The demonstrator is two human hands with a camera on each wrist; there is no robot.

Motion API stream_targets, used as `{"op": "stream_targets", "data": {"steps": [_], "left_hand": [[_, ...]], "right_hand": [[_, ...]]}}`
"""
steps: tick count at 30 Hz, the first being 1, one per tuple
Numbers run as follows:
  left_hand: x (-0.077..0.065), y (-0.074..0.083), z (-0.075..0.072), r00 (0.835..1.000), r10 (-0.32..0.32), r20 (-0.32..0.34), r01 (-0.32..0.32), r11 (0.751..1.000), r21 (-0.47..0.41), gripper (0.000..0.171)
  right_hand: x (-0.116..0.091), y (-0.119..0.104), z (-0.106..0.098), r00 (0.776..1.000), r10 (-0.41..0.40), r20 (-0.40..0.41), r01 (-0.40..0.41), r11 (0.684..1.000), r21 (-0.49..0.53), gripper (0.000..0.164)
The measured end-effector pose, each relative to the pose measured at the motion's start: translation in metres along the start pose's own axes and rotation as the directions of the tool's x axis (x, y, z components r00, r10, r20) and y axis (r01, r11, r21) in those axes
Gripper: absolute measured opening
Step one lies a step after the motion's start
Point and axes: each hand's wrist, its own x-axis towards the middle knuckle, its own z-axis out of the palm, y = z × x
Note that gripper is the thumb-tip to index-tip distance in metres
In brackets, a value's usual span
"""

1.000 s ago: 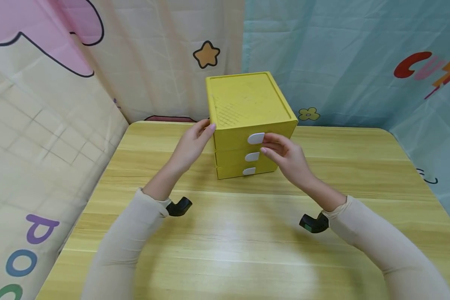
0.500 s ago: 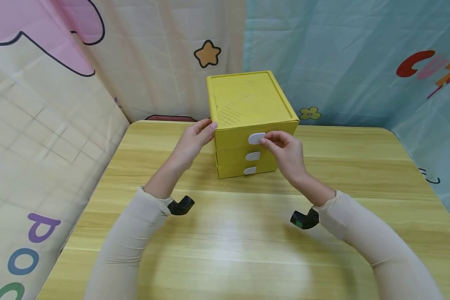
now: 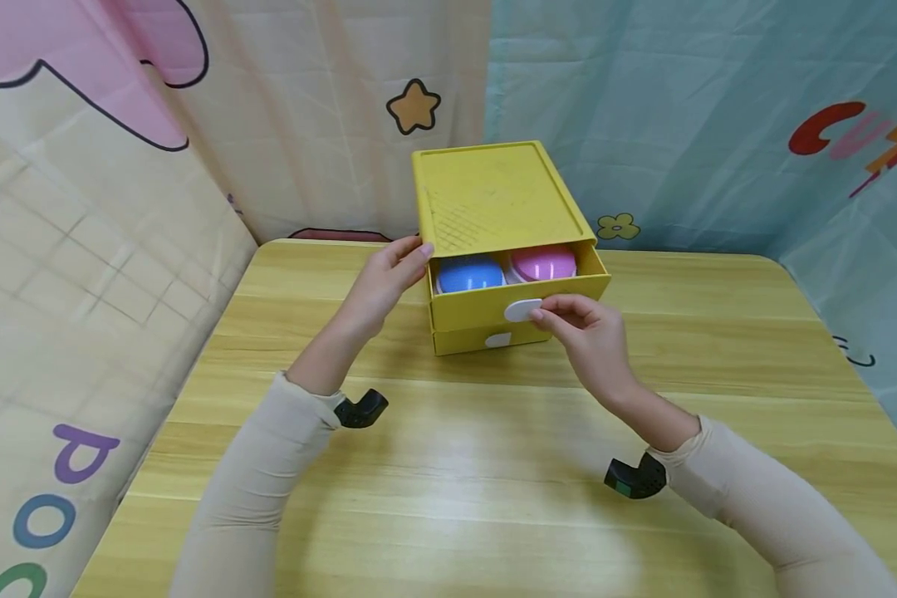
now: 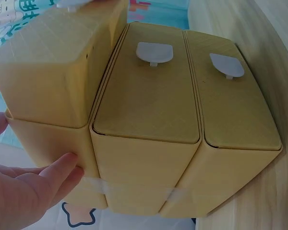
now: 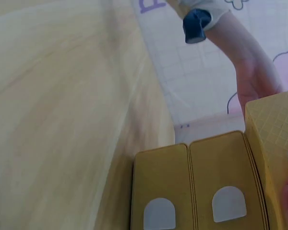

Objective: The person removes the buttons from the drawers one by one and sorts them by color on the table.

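Note:
A yellow three-drawer cabinet [image 3: 501, 199] stands on the table, its top drawer [image 3: 467, 307] pulled part way out. Inside that drawer are a glossy blue rounded thing [image 3: 469, 274] and a glossy pink one [image 3: 546, 263], their lower parts hidden. Thumb and fingers of my right hand [image 3: 594, 340] pinch the drawer's white tab handle [image 3: 522, 310]. At the cabinet's left front corner, my left hand [image 3: 381, 282] rests against the side. In the left wrist view, that hand's fingers [image 4: 62, 175] touch the side wall, with the thumb at the upper edge.
The two lower drawers stay closed, each with a white tab; the bottom tab [image 3: 497, 340] shows in the head view. Wooden table [image 3: 448, 465] surface extends around the cabinet. Printed curtains [image 3: 306, 124] hang directly behind. A black wrist camera [image 3: 635, 477] sits by the right sleeve.
My right hand took hold of the top tab and moved toward me, drawing the top drawer out. The blue and pink things came into view. My left hand stayed at the corner.

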Motion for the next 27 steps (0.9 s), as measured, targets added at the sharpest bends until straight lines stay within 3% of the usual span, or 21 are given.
{"op": "stream_targets", "data": {"steps": [19, 27], "left_hand": [[0.001, 0.001, 0.0, 1.0, 0.0, -0.011, 0.0, 1.0, -0.005, 0.056], [0.0, 0.001, 0.0, 1.0, 0.004, -0.016, -0.004, 1.0, -0.004, 0.054]], "right_hand": [[-0.067, -0.021, -0.026, 0.993, -0.097, 0.072, 0.101, 0.993, -0.056, 0.013], [-0.088, -0.023, -0.029, 0.984, -0.172, 0.055, 0.171, 0.985, 0.026, 0.022]]}}
